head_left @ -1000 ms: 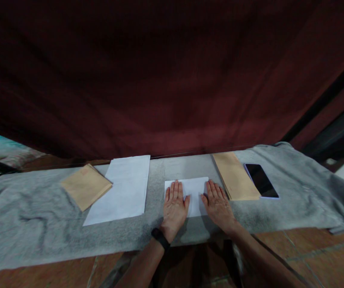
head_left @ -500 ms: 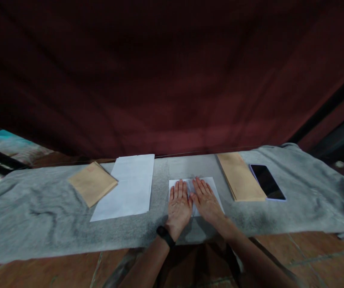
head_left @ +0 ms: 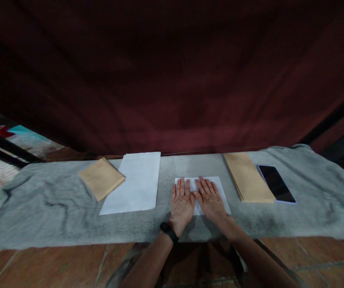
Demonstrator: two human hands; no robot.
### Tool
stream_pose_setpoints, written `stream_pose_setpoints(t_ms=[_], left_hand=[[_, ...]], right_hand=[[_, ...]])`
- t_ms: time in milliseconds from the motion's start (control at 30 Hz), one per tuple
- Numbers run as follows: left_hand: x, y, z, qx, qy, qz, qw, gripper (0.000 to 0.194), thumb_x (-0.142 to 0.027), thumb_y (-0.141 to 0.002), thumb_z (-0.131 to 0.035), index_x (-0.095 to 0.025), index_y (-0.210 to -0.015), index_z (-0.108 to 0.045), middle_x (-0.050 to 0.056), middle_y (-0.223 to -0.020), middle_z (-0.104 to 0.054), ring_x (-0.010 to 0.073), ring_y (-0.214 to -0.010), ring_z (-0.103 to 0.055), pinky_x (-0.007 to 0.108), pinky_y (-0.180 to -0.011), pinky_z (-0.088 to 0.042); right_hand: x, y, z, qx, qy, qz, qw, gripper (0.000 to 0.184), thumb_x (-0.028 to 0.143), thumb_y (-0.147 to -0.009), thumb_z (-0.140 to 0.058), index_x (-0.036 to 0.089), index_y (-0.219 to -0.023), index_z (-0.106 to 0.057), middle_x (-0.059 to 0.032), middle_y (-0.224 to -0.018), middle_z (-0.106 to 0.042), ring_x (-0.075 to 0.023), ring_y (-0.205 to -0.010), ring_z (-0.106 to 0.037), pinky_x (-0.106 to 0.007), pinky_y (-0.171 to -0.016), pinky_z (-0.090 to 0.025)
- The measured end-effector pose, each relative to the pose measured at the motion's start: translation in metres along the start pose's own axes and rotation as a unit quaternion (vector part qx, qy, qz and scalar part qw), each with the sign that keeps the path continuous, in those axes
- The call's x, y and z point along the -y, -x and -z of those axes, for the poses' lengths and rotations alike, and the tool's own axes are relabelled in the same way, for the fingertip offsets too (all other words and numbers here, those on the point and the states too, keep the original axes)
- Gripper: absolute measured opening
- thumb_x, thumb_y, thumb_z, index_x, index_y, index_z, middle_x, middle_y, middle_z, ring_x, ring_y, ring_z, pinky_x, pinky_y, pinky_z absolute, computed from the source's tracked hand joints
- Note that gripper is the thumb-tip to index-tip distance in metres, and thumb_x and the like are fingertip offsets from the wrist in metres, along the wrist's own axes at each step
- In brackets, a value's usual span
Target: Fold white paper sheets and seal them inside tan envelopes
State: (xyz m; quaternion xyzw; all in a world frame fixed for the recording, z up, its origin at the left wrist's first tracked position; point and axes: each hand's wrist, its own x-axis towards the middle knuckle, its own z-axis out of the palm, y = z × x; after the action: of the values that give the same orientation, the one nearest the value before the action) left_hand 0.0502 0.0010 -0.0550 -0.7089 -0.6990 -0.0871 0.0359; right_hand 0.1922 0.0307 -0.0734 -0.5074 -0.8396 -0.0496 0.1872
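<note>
A small white sheet of paper [head_left: 221, 190], partly hidden under my hands, lies on the grey cloth. My left hand [head_left: 182, 204] rests flat on its left part, fingers stretched out, with a black band [head_left: 169, 232] at the wrist. Flat on the right part is my right hand [head_left: 210, 201], its fingers a little spread. The two thumbs meet near the paper's middle. Neither hand grips anything. To the left is a stack of larger white paper sheets [head_left: 135, 184]. A stack of brown envelopes [head_left: 251, 178] lies right of my right hand.
Another small stack of brown envelopes [head_left: 102, 179] overlaps the white sheets' left edge. A dark-screened phone [head_left: 276, 184] lies at the right by the envelopes. Grey cloth [head_left: 51, 208] covers the long surface. Behind it hangs a dark red curtain [head_left: 184, 100]. Below are floor tiles [head_left: 60, 264].
The whole view has shifted slightly, so things appear a little further right. Both hands stay flat on the small paper, with the right fingers and thumb barely moved.
</note>
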Motion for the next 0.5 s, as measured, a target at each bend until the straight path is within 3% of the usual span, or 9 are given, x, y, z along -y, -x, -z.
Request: stream_pose_setpoints(t_ms=[300,500], left_hand=[[0.017,0.004,0.003,-0.007,-0.013,0.019,1.0,0.058,-0.034,-0.103,-0.031,-0.007,-0.154,-0.035,0.017,-0.161,-0.033,0.0273,-0.151,-0.026,0.046,-0.122,-0.028],[0.022,0.004,0.002,-0.012,-0.012,0.022,1.0,0.059,-0.036,-0.102,-0.032,-0.006,-0.153,-0.036,0.018,-0.161,-0.033,0.0282,-0.15,-0.029,0.047,-0.122,-0.028]], right_hand=[[-0.006,0.002,-0.003,-0.013,0.009,-0.011,1.0,0.051,0.035,-0.105,-0.035,0.013,-0.15,-0.044,-0.0148,-0.156,-0.042,-0.0303,-0.145,-0.037,-0.052,-0.118,-0.027],[-0.015,0.008,-0.002,-0.026,0.035,-0.02,0.999,0.054,0.039,-0.105,-0.037,0.012,-0.152,-0.042,-0.0146,-0.156,-0.042,-0.0305,-0.145,-0.038,-0.049,-0.118,-0.03]])
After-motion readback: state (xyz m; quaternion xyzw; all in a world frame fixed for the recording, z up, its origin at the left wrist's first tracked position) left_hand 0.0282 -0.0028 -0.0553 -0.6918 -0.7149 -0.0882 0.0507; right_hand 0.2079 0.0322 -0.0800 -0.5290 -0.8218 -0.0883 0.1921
